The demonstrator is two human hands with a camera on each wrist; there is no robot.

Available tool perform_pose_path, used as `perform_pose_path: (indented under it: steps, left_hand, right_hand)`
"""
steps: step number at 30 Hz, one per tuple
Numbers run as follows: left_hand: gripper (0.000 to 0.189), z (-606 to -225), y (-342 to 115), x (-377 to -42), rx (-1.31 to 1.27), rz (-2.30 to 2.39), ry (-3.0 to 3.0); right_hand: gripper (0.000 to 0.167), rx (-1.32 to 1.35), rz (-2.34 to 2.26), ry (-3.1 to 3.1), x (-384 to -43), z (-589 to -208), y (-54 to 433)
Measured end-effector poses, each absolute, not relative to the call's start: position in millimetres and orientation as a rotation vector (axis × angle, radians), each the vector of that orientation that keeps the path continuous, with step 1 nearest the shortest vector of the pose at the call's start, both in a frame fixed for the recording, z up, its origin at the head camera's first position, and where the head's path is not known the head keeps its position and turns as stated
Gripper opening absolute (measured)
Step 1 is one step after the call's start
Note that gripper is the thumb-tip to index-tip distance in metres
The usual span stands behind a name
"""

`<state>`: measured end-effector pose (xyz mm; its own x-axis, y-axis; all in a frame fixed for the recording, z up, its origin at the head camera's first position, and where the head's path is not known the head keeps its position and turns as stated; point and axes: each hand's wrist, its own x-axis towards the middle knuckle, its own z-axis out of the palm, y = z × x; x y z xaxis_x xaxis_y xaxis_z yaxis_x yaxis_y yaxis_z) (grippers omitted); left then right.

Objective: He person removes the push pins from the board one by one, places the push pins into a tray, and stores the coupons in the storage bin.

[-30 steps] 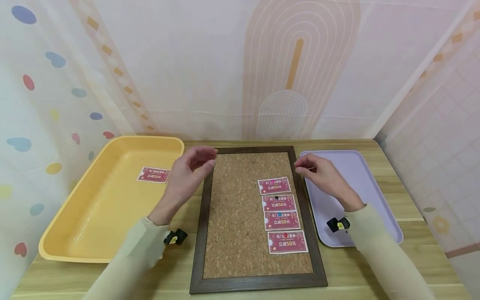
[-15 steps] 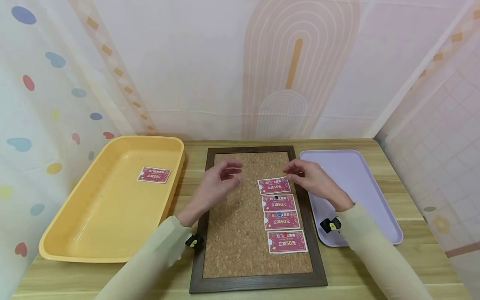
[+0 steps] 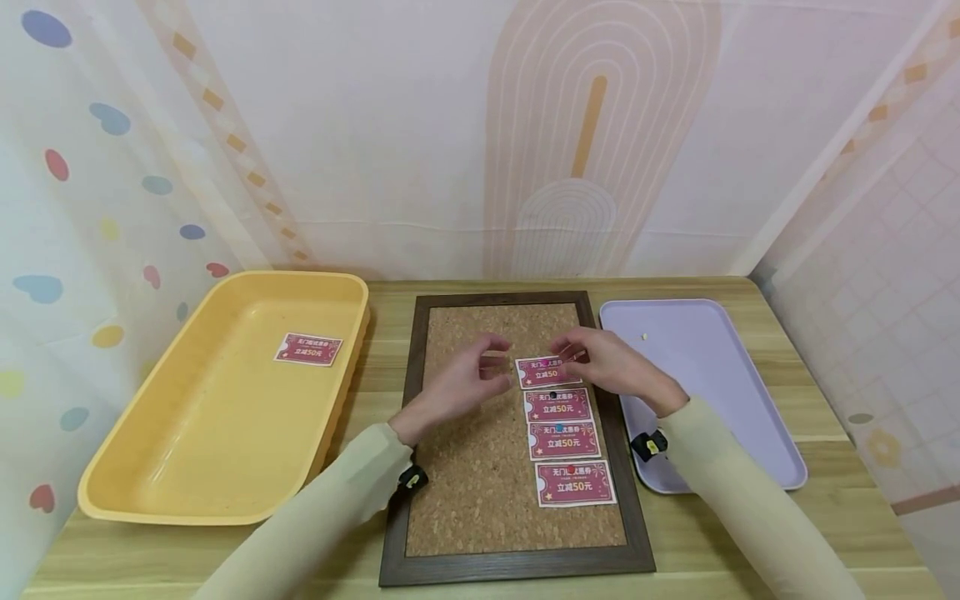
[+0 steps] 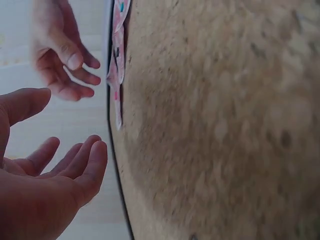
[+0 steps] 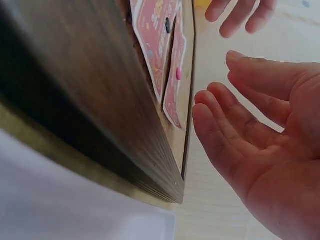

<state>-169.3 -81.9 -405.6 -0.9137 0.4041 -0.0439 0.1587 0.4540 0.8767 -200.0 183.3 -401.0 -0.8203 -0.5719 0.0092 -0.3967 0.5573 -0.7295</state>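
My left hand (image 3: 467, 379) hovers over the cork board (image 3: 480, 467), its fingers loosely bent and apart with nothing between them. Close above the top red coupon (image 3: 534, 375) is my right hand (image 3: 615, 365), partly covering that coupon. Its thumb and fingers stand apart in the right wrist view and hold nothing visible. Below lie three more coupons in a column, bearing a black pin (image 3: 553, 395), a blue pin (image 3: 558, 428) and a red pin (image 3: 571, 470). A pink pin (image 5: 178, 73) sits on the top coupon.
A deep yellow tray (image 3: 202, 442) on the left holds one loose coupon (image 3: 308, 350). The lilac tray (image 3: 708, 375) on the right has a tiny pale object (image 3: 643, 337) in it. A dark wooden frame (image 3: 517, 568) edges the board.
My left hand has moved right from the board's left edge to its middle. My right hand has shifted left and down over the top coupon. The coupons have stayed in place.
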Motion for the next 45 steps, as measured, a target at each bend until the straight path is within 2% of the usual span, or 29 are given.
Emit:
perform_pose_path:
  steps: [7,14,29,45]
  left_hand:
    - [0.057,-418.0,-70.6,-181.1,0.549,1.306,2.541]
    - [0.057,-424.8,-64.5,-191.8,0.553,1.185,2.633]
    - [0.035,-420.3,-54.0,-199.6,0.549,0.886,2.737]
    - [0.032,-417.5,-44.6,-197.6,0.504,0.786,2.777]
  right_hand:
    - [0.031,-0.785,-1.009,2.584,-207.9,-403.6,175.7]
    - [0.024,-0.796,-0.89,2.629,-215.2,-405.6,168.9]
    - [0.015,-0.732,-0.82,2.627,-226.8,-406.9,164.7]
    - [0.007,-0.718,-0.779,2.612,-229.2,-405.1,157.4]
